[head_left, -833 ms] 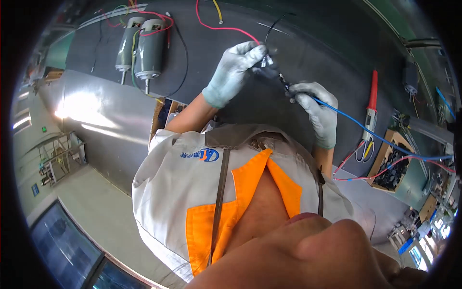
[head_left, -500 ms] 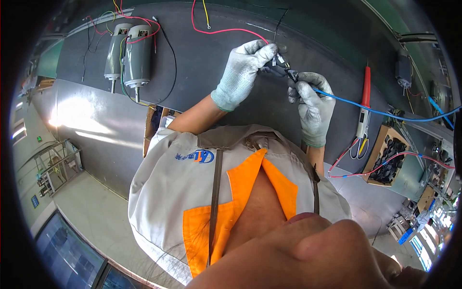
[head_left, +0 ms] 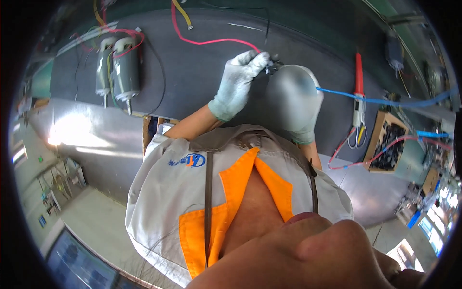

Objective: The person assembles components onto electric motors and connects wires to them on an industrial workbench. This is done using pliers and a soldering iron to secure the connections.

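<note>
My left hand (head_left: pixel 238 79), in a pale work glove dusted grey, is closed in a pinch on the end of a red wire (head_left: pixel 211 42). Small dark connector pieces (head_left: pixel 273 66) show at its fingertips, in the gap between both hands; their exact form is too small to make out. My right hand (head_left: pixel 298 103), gloved alike, is close beside those pieces. A blurred patch covers its fingers, so their grip is hidden. From the outer side of this hand a blue wire (head_left: pixel 356 94) runs off to the right.
Two grey cylindrical motors (head_left: pixel 126 72) with wires lie at the left of the dark worktop (head_left: pixel 192 65). A yellow wire (head_left: pixel 183 14) hangs at the back. To the right are a red-handled tool (head_left: pixel 358 82), an open box (head_left: pixel 380 154) of black parts and another motor (head_left: pixel 393 53).
The whole view has shifted slightly. My right hand has turned sharp to blurred, hiding the dark connector it held before. My left hand keeps its pinch on the red wire.
</note>
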Demonstrator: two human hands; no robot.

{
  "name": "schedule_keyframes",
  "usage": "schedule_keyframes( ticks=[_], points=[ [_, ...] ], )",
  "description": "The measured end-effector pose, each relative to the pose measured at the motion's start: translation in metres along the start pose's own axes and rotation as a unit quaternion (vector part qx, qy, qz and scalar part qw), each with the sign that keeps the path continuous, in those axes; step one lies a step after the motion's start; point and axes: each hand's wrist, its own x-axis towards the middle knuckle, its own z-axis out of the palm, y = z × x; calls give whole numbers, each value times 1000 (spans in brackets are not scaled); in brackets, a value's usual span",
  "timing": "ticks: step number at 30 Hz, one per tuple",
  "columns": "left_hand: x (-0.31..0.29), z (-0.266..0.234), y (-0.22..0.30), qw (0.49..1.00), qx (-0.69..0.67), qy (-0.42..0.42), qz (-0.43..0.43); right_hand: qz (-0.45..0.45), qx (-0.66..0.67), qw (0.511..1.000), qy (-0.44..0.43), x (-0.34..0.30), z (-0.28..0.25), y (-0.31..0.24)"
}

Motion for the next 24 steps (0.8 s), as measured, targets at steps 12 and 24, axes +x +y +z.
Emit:
schedule_keyframes(
  ticks=[12, 24],
  points=[
    [9, -3, -5, 985, -159, -47, -52, -66, -262, 954, -128, 8, -68, -24],
    [-13, -16, 9, 963, -252, -44, -90, -130, -481, 859, 114, 64, -209, -27]
  ],
)
